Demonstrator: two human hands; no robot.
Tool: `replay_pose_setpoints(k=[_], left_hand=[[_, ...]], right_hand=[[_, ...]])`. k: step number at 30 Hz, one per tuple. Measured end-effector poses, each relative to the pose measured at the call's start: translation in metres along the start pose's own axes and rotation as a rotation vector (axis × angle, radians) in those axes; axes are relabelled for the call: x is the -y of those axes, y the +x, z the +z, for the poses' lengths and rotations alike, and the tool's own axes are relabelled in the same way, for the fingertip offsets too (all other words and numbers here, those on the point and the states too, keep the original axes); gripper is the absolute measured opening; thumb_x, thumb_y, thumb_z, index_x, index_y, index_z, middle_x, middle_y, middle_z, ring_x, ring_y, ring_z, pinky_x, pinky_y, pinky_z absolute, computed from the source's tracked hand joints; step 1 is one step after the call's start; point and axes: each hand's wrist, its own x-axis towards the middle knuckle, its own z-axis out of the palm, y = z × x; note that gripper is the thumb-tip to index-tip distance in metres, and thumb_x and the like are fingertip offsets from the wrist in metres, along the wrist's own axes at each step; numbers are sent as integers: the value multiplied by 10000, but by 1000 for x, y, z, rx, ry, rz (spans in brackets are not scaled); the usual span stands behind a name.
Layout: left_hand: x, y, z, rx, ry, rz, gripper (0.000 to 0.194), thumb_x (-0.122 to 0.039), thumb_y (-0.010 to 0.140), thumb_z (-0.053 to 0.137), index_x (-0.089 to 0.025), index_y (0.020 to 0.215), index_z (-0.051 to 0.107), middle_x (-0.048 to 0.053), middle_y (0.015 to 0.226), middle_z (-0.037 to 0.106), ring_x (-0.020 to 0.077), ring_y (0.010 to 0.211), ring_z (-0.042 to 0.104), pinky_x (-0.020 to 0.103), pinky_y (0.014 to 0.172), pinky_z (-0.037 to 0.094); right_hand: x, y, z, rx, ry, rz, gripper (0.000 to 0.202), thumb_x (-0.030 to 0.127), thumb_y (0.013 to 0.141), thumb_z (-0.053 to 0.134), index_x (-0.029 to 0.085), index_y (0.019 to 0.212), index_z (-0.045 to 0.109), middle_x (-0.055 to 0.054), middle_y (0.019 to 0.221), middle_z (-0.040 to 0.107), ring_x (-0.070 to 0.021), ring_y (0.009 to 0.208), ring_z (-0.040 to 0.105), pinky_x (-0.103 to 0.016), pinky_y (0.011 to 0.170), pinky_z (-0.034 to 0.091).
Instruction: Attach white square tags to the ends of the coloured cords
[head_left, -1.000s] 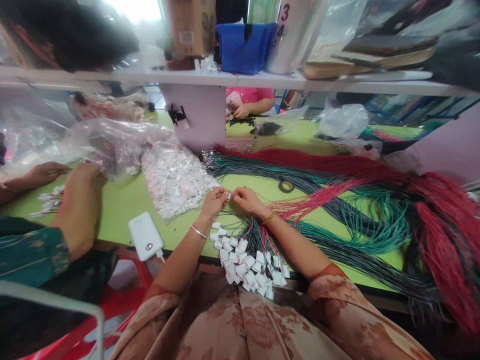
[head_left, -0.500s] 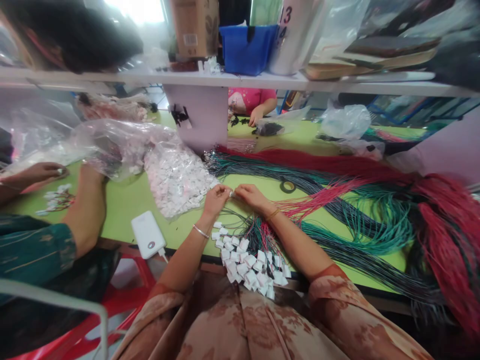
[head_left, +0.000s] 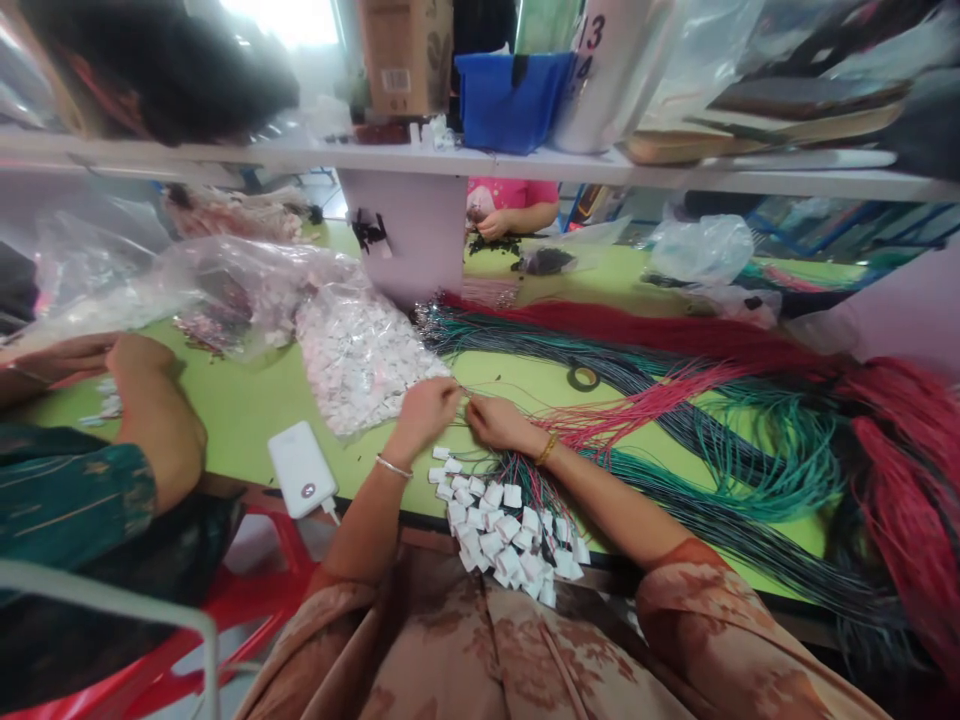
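Note:
Fingertips pinched, my left hand (head_left: 426, 412) is held above the green table, beside the tip of a clear bag of small white plastic pieces (head_left: 360, 360). Close to its right, my right hand (head_left: 501, 422) is closed with curled fingers. A narrow gap lies between the hands, and thin wires run past the fingertips. Whatever the fingers hold is too small or hidden to make out. Below my wrists, a bunch of wires ending in white connectors (head_left: 491, 545) hangs over the table's front edge. Pink wires (head_left: 622, 415) extend to the right from behind my right hand.
Long bundles of red wires (head_left: 637, 325) and green and dark wires (head_left: 720, 455) cover the right side. A roll of black tape (head_left: 583, 377) and a white power bank (head_left: 302, 470) lie on the table. A co-worker's arm (head_left: 161, 410) is at left; a shelf (head_left: 300, 155) crosses above.
My hands have moved slightly apart and down, and the small white piece seen between them is now out of sight. The view has shifted a little. The left co-worker's hands have moved together.

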Motion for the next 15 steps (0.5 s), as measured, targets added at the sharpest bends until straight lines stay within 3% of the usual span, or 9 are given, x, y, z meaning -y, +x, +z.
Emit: replay_pose_setpoints(k=[1, 3, 8, 12, 15], left_hand=[[9, 4, -8, -126, 192, -71, 104, -186, 768, 590, -163, 715, 677, 138, 800, 647, 298, 932, 575, 356, 793, 415], [26, 8, -19, -202, 472, -159, 142, -116, 752, 541, -132, 786, 679, 204, 890, 631, 351, 1005, 534, 400, 817, 386], [45, 14, -22, -63, 721, -184, 210, -56, 727, 491, -100, 783, 688, 241, 823, 621, 378, 991, 517, 436, 818, 353], [42, 15, -18, -138, 634, -147, 183, -97, 728, 553, -119, 850, 687, 192, 857, 625, 333, 951, 546, 421, 844, 357], [36, 15, -12, -227, 292, -92, 196, -179, 750, 600, -161, 931, 674, 119, 910, 622, 242, 848, 559, 356, 803, 393]], right_hand=[[0, -1, -1, -5, -14, 17, 180, 209, 888, 447, 147, 916, 613, -103, 816, 677, -173, 659, 536, -268, 607, 314], [1, -1, -4, -11, -28, 36, 175, 207, 900, 425, 153, 903, 591, -97, 789, 667, -167, 631, 516, -269, 591, 293], [0, -2, -6, -74, -11, 58, 132, 201, 879, 432, 150, 858, 551, -93, 762, 632, -151, 598, 454, -272, 576, 265], [-8, 0, -4, -122, 297, 30, 101, 220, 833, 464, 156, 809, 538, -38, 720, 600, -131, 621, 463, -237, 595, 319], [-10, 5, -6, -155, 565, 42, 156, 293, 810, 490, 155, 762, 542, -9, 707, 588, -117, 637, 475, -230, 624, 369]])
